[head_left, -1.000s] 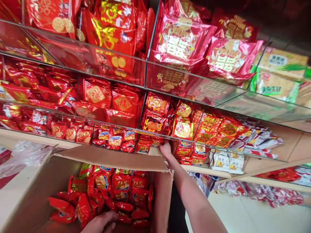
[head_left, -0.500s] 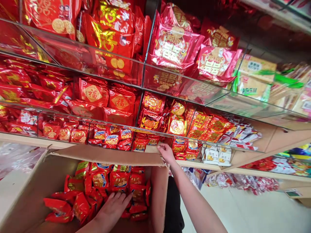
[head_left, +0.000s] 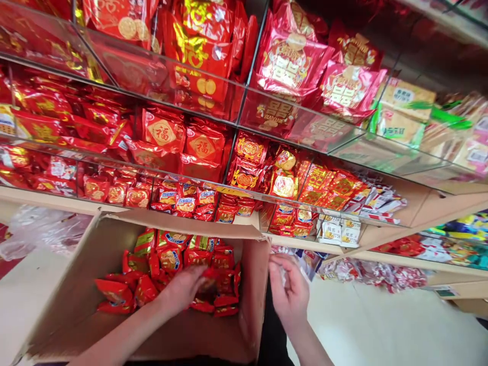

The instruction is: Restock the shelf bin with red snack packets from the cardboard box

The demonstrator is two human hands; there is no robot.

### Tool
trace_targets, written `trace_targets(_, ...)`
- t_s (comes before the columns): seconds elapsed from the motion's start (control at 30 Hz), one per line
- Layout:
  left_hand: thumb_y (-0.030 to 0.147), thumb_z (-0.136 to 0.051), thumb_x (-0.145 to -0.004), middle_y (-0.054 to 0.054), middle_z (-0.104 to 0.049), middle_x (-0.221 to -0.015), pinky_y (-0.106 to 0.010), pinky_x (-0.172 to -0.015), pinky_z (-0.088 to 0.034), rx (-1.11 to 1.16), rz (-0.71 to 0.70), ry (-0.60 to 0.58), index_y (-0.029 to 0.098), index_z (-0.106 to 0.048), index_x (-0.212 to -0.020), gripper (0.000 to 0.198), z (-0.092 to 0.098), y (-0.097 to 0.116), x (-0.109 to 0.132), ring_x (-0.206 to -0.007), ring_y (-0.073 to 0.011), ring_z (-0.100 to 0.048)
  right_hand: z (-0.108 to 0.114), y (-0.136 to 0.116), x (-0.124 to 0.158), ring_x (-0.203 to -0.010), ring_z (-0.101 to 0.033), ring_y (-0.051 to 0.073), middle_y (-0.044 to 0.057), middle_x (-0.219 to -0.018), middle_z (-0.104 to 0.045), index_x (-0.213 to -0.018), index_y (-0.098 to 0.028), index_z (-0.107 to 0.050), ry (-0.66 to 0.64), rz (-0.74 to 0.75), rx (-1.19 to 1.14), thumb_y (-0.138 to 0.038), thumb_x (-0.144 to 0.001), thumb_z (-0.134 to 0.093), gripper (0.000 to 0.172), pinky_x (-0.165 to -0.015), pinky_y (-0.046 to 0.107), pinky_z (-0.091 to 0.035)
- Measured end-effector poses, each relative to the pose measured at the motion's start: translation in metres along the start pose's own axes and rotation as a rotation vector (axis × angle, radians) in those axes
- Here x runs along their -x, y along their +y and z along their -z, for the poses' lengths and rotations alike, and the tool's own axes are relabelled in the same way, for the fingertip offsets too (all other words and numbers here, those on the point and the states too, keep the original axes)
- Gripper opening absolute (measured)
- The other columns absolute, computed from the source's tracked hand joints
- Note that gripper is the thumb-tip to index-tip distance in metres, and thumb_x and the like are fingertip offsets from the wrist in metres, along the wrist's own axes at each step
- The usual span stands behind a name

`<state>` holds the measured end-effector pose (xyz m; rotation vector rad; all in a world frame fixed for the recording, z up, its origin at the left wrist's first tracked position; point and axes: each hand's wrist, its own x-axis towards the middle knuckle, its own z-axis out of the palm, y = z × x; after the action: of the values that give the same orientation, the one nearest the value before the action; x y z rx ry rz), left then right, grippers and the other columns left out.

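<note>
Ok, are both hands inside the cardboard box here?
No, only the left hand is in the cardboard box, among the red packets; the right hand is outside, beyond the box's right wall.

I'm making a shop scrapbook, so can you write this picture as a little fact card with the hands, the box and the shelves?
Left hand: inside the cardboard box, fingertips at a blurred red packet; grip unclear
Right hand: outside the box, near its right wall, fingers curled; can't tell if it holds anything
Box: brown, open, in front of the shelves
In the box: a loose pile of red packets
Shelves: pink packets higher up, white packets lower down
Floor: pale
</note>
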<state>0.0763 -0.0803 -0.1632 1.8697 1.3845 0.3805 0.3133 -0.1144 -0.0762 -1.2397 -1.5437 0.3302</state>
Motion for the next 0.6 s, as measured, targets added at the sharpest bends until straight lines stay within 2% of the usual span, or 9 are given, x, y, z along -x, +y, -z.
trace_targets(0.07,0.032,-0.036,-0.084,-0.011,-0.059,-0.121,-0.039,-0.099,-0.037,0.143,0.029,0.064,0.017,-0.053,-0.117,0.04,0.016,0.011,0.008,-0.112,-0.0228,-0.053,-0.014,-0.016,0.013,-0.089,-0.058,0.018,0.006,-0.091,-0.062,-0.095,-0.022,-0.059,-0.172,-0.046,-0.022,-0.02,-0.084,-0.049,0.015,-0.079,0.033,-0.047)
trace_targets(0.13,0.04,-0.039,-0.083,-0.007,-0.063,-0.116,-0.037,-0.096,-0.041,0.287,0.031,0.085,0.019,-0.054,-0.114,0.04,0.03,0.026,0.017,-0.108,-0.0213,-0.056,-0.031,-0.023,0.022,-0.096,-0.057,0.02,0.008,-0.102,-0.061,-0.106,-0.021,-0.056,-0.311,-0.132,-0.01,-0.026,-0.084,-0.051,0.024,-0.082,0.034,-0.047)
trace_targets(0.2,0.044,-0.049,-0.077,-0.004,-0.067,-0.106,-0.035,-0.092,-0.046,0.42,0.008,0.081,0.02,-0.058,-0.107,0.039,0.039,0.041,0.027,-0.102,-0.0207,-0.059,-0.048,-0.024,0.025,-0.098,-0.057,0.021,0.009,-0.107,-0.061,-0.113,-0.019,-0.052,-0.396,-0.191,-0.041,-0.032,-0.083,-0.052,0.033,-0.083,0.033,-0.046)
trace_targets(0.27,0.045,-0.056,-0.073,-0.004,-0.069,-0.096,-0.033,-0.085,-0.05,0.546,0.004,0.113,0.02,-0.058,-0.104,0.041,0.039,0.055,0.035,-0.094,-0.0204,-0.062,-0.06,-0.024,0.024,-0.085,-0.061,0.019,0.006,-0.095,-0.065,-0.105,-0.018,-0.056,-0.444,-0.242,-0.108,-0.036,-0.085,-0.049,0.028,-0.076,0.029,-0.048)
trace_targets(0.33,0.049,-0.05,-0.076,-0.005,-0.068,-0.092,-0.032,-0.075,-0.054,0.671,0.053,0.223,0.018,-0.053,-0.107,0.044,0.034,0.065,0.04,-0.085,-0.0191,-0.064,-0.069,-0.025,0.021,-0.071,-0.061,0.016,0.003,-0.08,-0.066,-0.092,-0.019,-0.058,-0.394,-0.319,-0.16,-0.038,-0.087,-0.043,0.025,-0.066,0.025,-0.047)
trace_targets(0.43,0.053,-0.037,-0.082,-0.005,-0.065,-0.087,-0.029,-0.066,-0.054,0.79,0.139,0.4,0.017,-0.049,-0.103,0.043,0.018,0.07,0.044,-0.075,-0.0166,-0.064,-0.076,-0.03,0.021,-0.063,-0.055,0.014,0.001,-0.07,-0.06,-0.077,-0.019,-0.053,-0.263,-0.466,-0.256,-0.043,-0.087,-0.041,0.029,-0.059,0.023,-0.044)
trace_targets(0.5,0.054,-0.04,-0.081,-0.002,-0.064,-0.08,-0.027,-0.067,-0.052,0.79,0.148,0.456,0.018,-0.05,-0.091,0.038,0.009,0.068,0.044,-0.072,-0.0157,-0.062,-0.08,-0.031,0.023,-0.058,-0.05,0.012,-0.002,-0.063,-0.053,-0.069,-0.02,-0.046,-0.265,-0.538,-0.357,-0.047,-0.085,-0.043,0.032,-0.056,0.022,-0.042)
trace_targets(0.6,0.053,-0.046,-0.078,0.002,-0.059,-0.071,-0.024,-0.067,-0.05,0.726,0.142,0.512,0.021,-0.049,-0.079,0.032,0.003,0.06,0.043,-0.069,-0.0142,-0.057,-0.083,-0.031,0.026,-0.058,-0.047,0.011,-0.003,-0.061,-0.048,-0.068,-0.02,-0.042,-0.254,-0.573,-0.446,-0.049,-0.084,-0.043,0.033,-0.055,0.022,-0.041)
